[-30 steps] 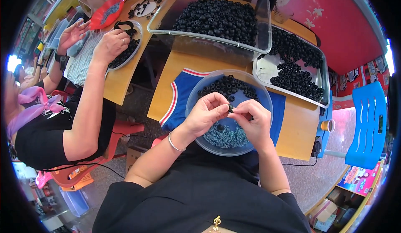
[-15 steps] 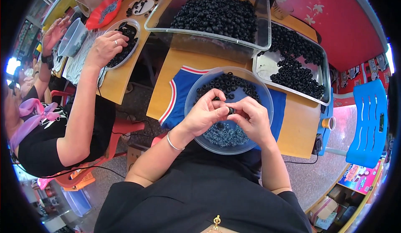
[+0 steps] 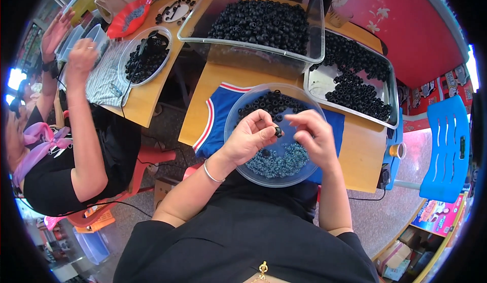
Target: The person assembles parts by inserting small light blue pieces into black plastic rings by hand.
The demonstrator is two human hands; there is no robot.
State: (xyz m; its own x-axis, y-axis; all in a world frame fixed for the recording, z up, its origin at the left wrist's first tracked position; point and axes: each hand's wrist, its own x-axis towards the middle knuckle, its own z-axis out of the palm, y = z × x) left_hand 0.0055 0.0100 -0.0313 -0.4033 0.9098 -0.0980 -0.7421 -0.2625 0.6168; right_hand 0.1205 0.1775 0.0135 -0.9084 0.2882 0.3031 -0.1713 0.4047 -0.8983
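In front of me stands a round clear plastic bowl [image 3: 277, 185]. Black ring-shaped parts [image 3: 274, 102] are heaped along its far side, and small blue-grey coil-like pieces [image 3: 284, 162] lie along its near side. Over the bowl, my left hand [image 3: 252, 135] pinches one small black ring-shaped part [image 3: 278, 131] between thumb and fingertips. Just to the right, my right hand [image 3: 315, 135] hovers apart from it, thumb and fingers parted and somewhat blurred, with nothing visible between them.
A blue cloth [image 3: 215, 123] lies under the bowl. Behind are a large clear bin [image 3: 253, 49] and a metal tray [image 3: 324, 87], both holding black parts. A blue chair [image 3: 446, 151] stands at right. At left, a co-worker's hand [image 3: 83, 54] is raised near another bowl [image 3: 122, 70].
My right hand has let go of the black part and drawn away to the right, its fingers parting. The co-worker's nearer hand has left the other bowl, moving left.
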